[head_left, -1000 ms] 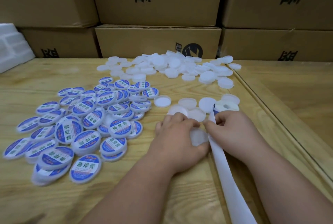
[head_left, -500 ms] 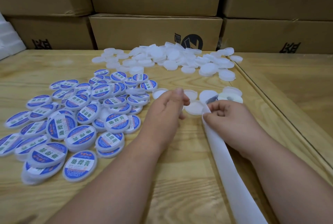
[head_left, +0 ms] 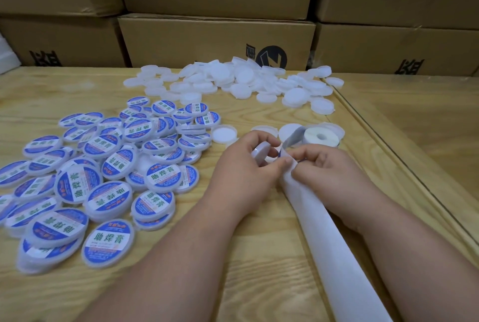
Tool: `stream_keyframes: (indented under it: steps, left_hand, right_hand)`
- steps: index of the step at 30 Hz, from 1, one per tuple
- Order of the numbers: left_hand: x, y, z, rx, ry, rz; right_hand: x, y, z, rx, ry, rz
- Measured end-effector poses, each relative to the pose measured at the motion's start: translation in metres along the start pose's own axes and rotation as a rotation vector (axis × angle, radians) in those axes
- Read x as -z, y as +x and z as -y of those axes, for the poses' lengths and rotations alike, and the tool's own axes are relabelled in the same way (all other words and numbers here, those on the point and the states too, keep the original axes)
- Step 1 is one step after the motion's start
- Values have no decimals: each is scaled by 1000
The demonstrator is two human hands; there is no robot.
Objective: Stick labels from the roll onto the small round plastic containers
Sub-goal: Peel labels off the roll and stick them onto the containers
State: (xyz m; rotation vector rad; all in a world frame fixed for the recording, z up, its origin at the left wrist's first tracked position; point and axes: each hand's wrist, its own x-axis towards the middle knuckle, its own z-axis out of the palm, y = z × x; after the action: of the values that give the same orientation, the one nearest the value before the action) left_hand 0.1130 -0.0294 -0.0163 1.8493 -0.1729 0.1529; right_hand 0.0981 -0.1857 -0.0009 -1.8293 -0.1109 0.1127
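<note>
Left hand (head_left: 248,163) holds one small container (head_left: 260,152) tilted on edge, fingers curled over its rim and thumb beneath; whether it carries a label yet we cannot tell, only a greyish-blue face shows. Right hand (head_left: 324,171) pinches the backing strip (head_left: 337,238) just beside the left thumb, fingertips closed on the paper where it folds.

The relation that matters: container and peel point sit almost touching, the container just left of the strip's fold. The strip's long axis runs from the label roll (head_left: 321,137), lying flat beyond the right hand, back toward us past the right forearm and off the lower edge. So the next label should come off the fold directly facing the held container. We judge the left hand need only bring the container's face square to the strip, hardly travelling at all.

Blank containers (head_left: 224,133) lie just beyond both hands, the nearest to the left of the held one; a larger blank heap (head_left: 243,80) sits farther back against the cardboard boxes (head_left: 215,39). Left hand is the nearer one to the finished pile (head_left: 108,174), spread on the worktop (head_left: 259,257) to our left, so dropping off falls to it.

Risk, as we read it: a tilted face may take the label off-centre.
</note>
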Motion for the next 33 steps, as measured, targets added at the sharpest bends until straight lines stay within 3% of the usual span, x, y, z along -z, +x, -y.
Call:
stream_keyframes:
  steps: [6, 11, 15, 23, 28, 33]
  left_hand:
    - [1, 1, 2, -18, 35, 9]
    - [1, 2, 3, -5, 16, 16]
    - [1, 3, 4, -6, 9, -49]
    - [5, 6, 1, 75, -233, -241]
    - [8, 4, -3, 106, -331, -287]
    - [7, 0, -5, 81, -296, -186]
  right_hand:
    - [-1, 2, -5, 13, -12, -80]
    - [2, 0, -3, -7, 28, -1]
    - [6, 3, -5, -30, 57, -10]
    - [5, 8, -9, -21, 69, -192]
    - [0, 6, -13, 173, -64, -237]
    - [-2, 7, -12, 405, -200, -309]
